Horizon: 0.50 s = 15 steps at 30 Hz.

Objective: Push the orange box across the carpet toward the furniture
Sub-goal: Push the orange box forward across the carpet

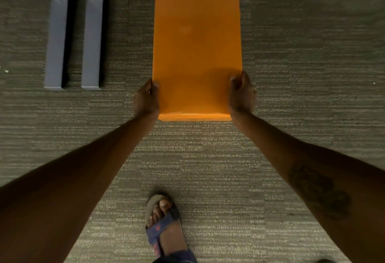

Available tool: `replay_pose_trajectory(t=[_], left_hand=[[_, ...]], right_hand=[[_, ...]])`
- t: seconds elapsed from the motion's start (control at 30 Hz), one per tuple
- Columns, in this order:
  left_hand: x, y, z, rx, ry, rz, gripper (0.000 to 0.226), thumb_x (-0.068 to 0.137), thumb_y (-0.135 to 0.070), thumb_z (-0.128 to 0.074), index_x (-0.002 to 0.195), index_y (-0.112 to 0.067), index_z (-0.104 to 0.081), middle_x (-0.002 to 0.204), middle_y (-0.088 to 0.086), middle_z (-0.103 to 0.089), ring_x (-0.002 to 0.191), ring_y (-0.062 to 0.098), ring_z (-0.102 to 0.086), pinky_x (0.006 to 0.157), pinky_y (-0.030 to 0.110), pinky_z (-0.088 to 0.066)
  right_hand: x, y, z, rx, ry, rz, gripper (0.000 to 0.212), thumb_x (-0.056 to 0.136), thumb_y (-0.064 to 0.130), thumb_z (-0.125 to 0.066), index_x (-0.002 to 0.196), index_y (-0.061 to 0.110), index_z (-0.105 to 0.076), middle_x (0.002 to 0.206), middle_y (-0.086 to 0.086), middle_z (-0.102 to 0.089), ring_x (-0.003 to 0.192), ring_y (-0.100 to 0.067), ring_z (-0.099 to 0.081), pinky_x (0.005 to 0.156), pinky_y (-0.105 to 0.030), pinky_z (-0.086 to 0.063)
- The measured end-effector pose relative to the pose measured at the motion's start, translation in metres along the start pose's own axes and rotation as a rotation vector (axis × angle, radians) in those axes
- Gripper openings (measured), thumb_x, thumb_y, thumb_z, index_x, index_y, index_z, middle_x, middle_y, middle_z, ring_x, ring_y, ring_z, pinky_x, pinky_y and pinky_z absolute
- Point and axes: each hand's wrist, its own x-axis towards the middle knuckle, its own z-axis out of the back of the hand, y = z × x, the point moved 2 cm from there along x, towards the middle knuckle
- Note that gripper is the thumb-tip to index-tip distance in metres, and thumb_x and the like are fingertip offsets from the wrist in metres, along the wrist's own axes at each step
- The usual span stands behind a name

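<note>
A long orange box [196, 39] lies on the grey carpet [302, 64], its length running away from me. My left hand [145, 99] grips its near left side, fingers curled against the edge. On the near right side sits my right hand [241, 94], thumb up along the edge. Both arms reach straight out from me. Two grey furniture legs [73, 39] stand on the carpet to the left of the box, with a gap between them and the box.
One foot in a blue strapped sandal [164, 227] stands on the carpet below the box, between my arms. Carpet stretches to the right of the box and beyond its far end.
</note>
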Motion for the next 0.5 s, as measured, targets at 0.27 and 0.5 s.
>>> replay_pose_trajectory(t=[0.27, 0.5], left_hand=[[-0.011, -0.023, 0.000, 0.216, 0.037, -0.121, 0.055, 0.105, -0.028, -0.038, 0.155, -0.009, -0.027, 0.153, 0.015, -0.040, 0.138, 0.032, -0.042, 0.104, 0.036, -0.039], [-0.023, -0.021, -0.008, 0.252, 0.050, -0.191, 0.064, 0.103, -0.032, -0.042, 0.158, -0.010, -0.017, 0.166, 0.011, -0.015, 0.150, 0.033, -0.022, 0.120, 0.046, -0.027]], right_hand=[[-0.012, 0.000, 0.002, -0.089, 0.088, 0.084, 0.064, 0.106, 0.035, -0.039, 0.160, 0.012, -0.013, 0.167, -0.009, -0.016, 0.152, -0.029, -0.022, 0.120, -0.042, -0.026], [-0.021, -0.003, 0.012, -0.098, 0.099, 0.131, 0.064, 0.106, 0.041, -0.036, 0.160, 0.014, -0.014, 0.167, -0.009, -0.015, 0.153, -0.030, -0.022, 0.122, -0.052, -0.025]])
